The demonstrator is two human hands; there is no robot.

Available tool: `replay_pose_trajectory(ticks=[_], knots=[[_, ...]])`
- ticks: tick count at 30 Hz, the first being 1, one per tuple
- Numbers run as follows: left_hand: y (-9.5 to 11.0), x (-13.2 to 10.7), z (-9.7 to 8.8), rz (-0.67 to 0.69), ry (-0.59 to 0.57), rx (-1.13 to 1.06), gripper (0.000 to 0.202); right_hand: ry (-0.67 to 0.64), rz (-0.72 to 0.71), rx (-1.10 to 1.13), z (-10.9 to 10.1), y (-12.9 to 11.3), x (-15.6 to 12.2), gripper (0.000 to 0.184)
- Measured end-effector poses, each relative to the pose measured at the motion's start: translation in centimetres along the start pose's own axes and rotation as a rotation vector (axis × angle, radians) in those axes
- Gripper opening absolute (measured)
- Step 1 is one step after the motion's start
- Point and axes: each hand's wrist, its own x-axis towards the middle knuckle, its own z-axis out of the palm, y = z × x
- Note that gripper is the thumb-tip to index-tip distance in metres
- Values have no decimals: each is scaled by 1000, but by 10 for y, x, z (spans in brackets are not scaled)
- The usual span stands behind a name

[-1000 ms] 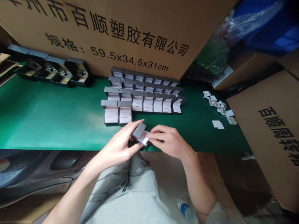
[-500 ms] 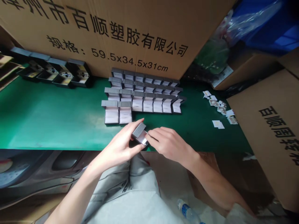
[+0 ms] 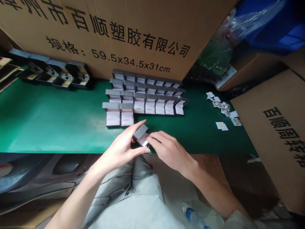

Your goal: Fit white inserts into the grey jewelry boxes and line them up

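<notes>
Over the table's front edge, my left hand (image 3: 124, 143) grips a small grey jewelry box (image 3: 141, 132) with its lid raised. Its thumb lies along the near side and the fingers go behind the box. White lining shows inside. My right hand (image 3: 168, 148) is closed, its thumb and fingertips touching the white inside at the box's right side; whatever they pinch is hidden. Just beyond stand rows of similar open boxes (image 3: 150, 105) with white linings, two of them (image 3: 120, 117) in the nearest row.
Larger dark open boxes (image 3: 64, 74) line the back left of the green table (image 3: 59, 124). Small white pads and cards (image 3: 224, 108) lie scattered at right. A big carton (image 3: 133, 19) stands behind, another carton (image 3: 274, 127) at right. A plastic bottle (image 3: 192, 214) is below.
My right fingertips have shifted slightly up and left against the box's inside. My left thumb has moved a little along the box's near edge. The box stays in my left hand.
</notes>
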Motion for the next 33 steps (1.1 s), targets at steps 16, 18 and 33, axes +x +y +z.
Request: replay_pose_trajectory(ticks=[16,18,33], knots=[[-4,0,-2,55,-7,-27,82,60,19,370,1,23,-4,27],[-3,0,-2,58,-11,-34,81,77,-24,350,3,26,-5,27],[-1,-1,-3,30,-30,-51,83,197,58,413,18,26,-14,20]])
